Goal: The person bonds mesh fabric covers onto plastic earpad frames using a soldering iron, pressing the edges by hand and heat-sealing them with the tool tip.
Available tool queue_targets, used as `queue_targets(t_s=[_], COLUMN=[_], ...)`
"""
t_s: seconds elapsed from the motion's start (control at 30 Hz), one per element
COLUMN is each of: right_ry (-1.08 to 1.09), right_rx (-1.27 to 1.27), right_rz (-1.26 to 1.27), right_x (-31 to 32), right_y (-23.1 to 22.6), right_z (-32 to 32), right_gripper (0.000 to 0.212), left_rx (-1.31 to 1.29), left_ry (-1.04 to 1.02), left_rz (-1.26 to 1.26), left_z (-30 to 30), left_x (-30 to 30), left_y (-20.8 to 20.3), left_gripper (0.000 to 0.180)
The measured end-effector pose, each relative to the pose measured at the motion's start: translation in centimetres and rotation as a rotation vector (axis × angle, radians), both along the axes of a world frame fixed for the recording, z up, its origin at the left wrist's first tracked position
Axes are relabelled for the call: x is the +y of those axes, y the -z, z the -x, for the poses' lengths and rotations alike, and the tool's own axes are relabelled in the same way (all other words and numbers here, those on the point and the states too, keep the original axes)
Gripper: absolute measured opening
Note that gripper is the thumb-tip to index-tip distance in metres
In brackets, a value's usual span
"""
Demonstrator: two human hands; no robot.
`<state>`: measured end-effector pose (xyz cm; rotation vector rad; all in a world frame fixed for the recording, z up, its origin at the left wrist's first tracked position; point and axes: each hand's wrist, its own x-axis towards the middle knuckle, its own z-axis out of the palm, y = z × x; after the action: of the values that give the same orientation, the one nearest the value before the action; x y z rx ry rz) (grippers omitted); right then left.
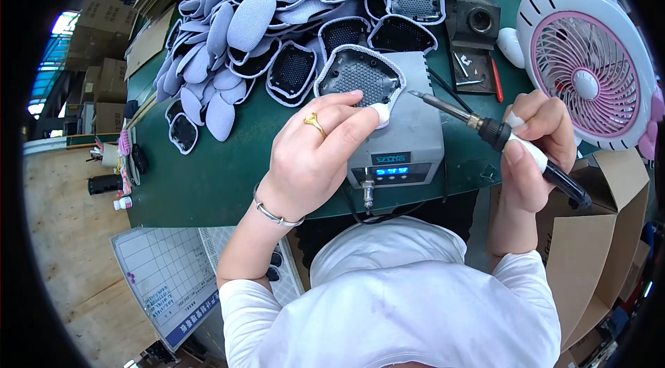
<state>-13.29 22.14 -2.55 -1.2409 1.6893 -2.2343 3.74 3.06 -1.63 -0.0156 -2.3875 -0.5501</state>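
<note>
My left hand (315, 134) is closed on a mesh-covered pad (360, 76), its black plastic inner side facing up and a pale lavender edge around it. The pad is over the top of a grey soldering station (415, 108) with a lit blue display. In my right hand (533, 143) is a soldering iron (493, 132), held like a pen by its dark and white handle. Its metal tip points left, a short way off the pad's right edge and not touching it. White wraps cover a fingertip on each hand.
A heap of similar pads (253, 22) covers the back left of the green table (208, 184). Behind the station stand an iron holder (474, 18) and a tray with a red-handled tool (497, 81). A white and pink fan (585, 56) stands right, above an open cardboard box (578, 243).
</note>
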Motion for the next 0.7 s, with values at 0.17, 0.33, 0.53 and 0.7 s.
queue_targets(t_s=[0.17, 0.33, 0.53, 0.7], right_ry=[-0.048, -0.108, -0.138, -0.124], right_rx=[-0.176, -0.277, -0.242, -0.154], right_rz=[0.064, 0.105, 0.045, -0.034], right_x=[0.8, 1.0, 1.0, 0.3], right_y=[1.5, 2.6, 2.6, 1.6], right_z=[0.5, 0.3, -0.6, -1.3], right_gripper=[0.022, 0.023, 0.022, 0.02], left_rx=[-0.181, -0.083, -0.05, -0.048], left_ry=[0.004, 0.096, 0.077, 0.045], left_rz=[-0.013, -0.138, -0.068, -0.08], left_z=[0.0, 0.1, -0.1, -0.4], left_x=[-0.6, -1.4, -1.3, -0.7], left_y=[-0.2, 0.6, 0.5, 0.4], left_gripper=[0.018, 0.018, 0.016, 0.017])
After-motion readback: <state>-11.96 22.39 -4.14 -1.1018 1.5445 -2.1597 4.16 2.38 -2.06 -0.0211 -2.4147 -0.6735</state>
